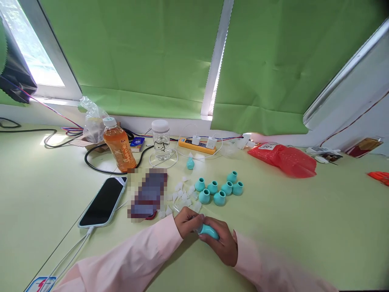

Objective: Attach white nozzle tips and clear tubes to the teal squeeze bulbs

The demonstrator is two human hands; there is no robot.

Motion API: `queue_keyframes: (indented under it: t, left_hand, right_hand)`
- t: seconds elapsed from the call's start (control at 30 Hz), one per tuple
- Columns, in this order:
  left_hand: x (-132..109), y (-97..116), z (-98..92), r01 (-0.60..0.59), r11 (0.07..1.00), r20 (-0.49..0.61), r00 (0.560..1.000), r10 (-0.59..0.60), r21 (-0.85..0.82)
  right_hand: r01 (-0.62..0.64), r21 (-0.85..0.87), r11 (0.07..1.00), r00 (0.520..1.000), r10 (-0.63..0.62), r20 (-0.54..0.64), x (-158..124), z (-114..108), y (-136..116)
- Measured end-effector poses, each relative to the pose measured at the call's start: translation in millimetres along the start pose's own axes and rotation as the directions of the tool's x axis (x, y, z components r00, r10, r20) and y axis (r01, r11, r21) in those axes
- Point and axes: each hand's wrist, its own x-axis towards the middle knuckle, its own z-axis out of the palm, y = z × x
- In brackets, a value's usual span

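Note:
Near the front of the table, my right hand (220, 239) is closed round a glossy turquoise bulb-shaped piece (209, 231), which lies on its side between thumb and fingers. My left hand (189, 222) is pinched at the left end of that piece. Something pale and translucent shows under its fingers, too small to name. Just beyond my hands stand several small turquoise vase-shaped pieces (219, 198) with open necks. To their left lies a scatter of translucent white scraps (183, 194). Farther back, one turquoise piece (190, 163) has a pale tip on top.
On the left are a phone (103, 202) on a charging cable, a blurred dark phone-like object (148, 194) and an orange drink bottle (119, 146). A clear jar (161, 140), a yellow power strip (197, 146) and a red plastic bag (282, 159) line the back.

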Motion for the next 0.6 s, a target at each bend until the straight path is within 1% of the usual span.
queue_keyframes:
  t: [0.07,0.1,0.17,0.2,0.23,0.27,0.3,0.33,0.37,0.4,0.43,0.47,0.5,0.53,0.57,0.6]
  left_hand:
    - [1,0,-0.9,0.076,0.981,0.041,0.997,-0.070,-0.178]
    - [3,-1,-2.2,0.106,0.964,0.068,0.993,-0.092,-0.245]
    - [8,-4,-6.4,0.144,0.932,0.114,0.987,-0.112,-0.333]
    - [11,-6,-8.6,0.150,0.923,0.117,0.986,-0.116,-0.353]
    - [13,-8,-10.3,0.140,0.926,0.082,0.990,-0.119,-0.350]
    - [13,-9,-11.2,0.110,0.941,0.018,0.994,-0.110,-0.319]
    - [13,-11,-10.9,0.045,0.972,-0.097,0.993,-0.069,-0.231]
    - [11,-12,-9.3,-0.043,0.996,-0.205,0.978,0.025,-0.082]
    - [9,-14,-6.5,-0.147,0.981,-0.277,0.945,0.176,0.123]
    - [7,-16,-2.7,-0.257,0.901,-0.279,0.889,0.362,0.349]
    - [4,-19,1.8,-0.352,0.764,-0.211,0.822,0.528,0.541]
    - [2,-22,6.6,-0.422,0.600,-0.110,0.750,0.652,0.679]
    - [0,-26,11.4,-0.465,0.448,-0.012,0.683,0.730,0.763]
    - [0,-29,15.8,-0.485,0.330,0.062,0.630,0.774,0.810]
    - [0,-32,19.4,-0.495,0.239,0.116,0.584,0.803,0.836]
    - [1,-35,22.0,-0.497,0.176,0.153,0.553,0.819,0.850]
  right_hand:
    - [0.001,0.018,1.000,1.000,0.000,-0.016,-3,-1,-2]
    - [0.028,0.032,0.999,1.000,-0.028,0.002,-4,-2,-3]
    - [0.119,0.075,0.990,0.991,-0.123,0.052,-5,-5,-2]
    - [0.164,0.105,0.981,0.984,-0.171,0.055,-5,-7,0]
    - [0.196,0.134,0.971,0.979,-0.201,0.026,-4,-9,2]
    - [0.208,0.159,0.965,0.978,-0.205,-0.037,-3,-12,5]
    - [0.202,0.178,0.963,0.975,-0.181,-0.125,0,-15,8]
    - [0.187,0.190,0.964,0.965,-0.144,-0.218,4,-20,12]
    - [0.172,0.191,0.966,0.946,-0.108,-0.307,8,-25,15]
    - [0.158,0.179,0.971,0.922,-0.080,-0.380,14,-32,18]
    - [0.151,0.155,0.976,0.894,-0.068,-0.443,19,-39,20]
    - [0.143,0.121,0.982,0.869,-0.067,-0.490,25,-47,22]
    - [0.124,0.079,0.989,0.854,-0.066,-0.516,30,-55,24]
    - [0.099,0.035,0.994,0.847,-0.066,-0.527,34,-64,26]
    - [0.079,-0.011,0.997,0.843,-0.073,-0.532,38,-71,28]
    - [0.060,-0.052,0.997,0.851,-0.078,-0.519,40,-78,30]
